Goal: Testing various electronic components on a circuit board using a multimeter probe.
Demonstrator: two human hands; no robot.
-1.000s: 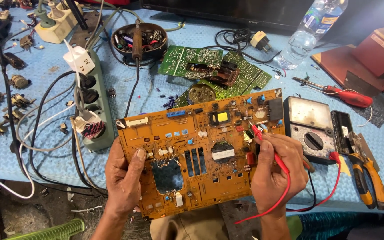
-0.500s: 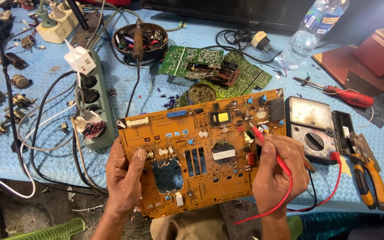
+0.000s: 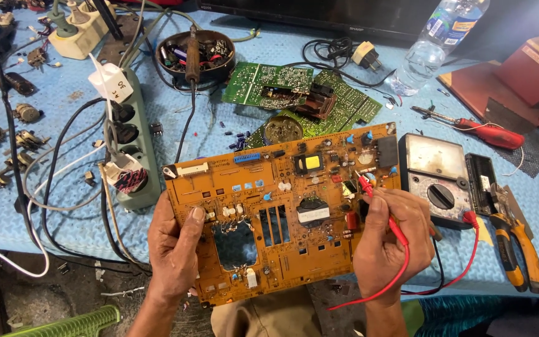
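Blue bench mat [image 3: 63,206]: I saw left hand [image 3: 176,249] gripping orange circuit board [image 3: 282,206] steady; right hand [image 3: 391,240] pinching red probe [image 3: 375,200] onto components.

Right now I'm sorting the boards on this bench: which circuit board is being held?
The orange circuit board: left hand grips its edge, right hand probes it. The green boards lie untouched behind.
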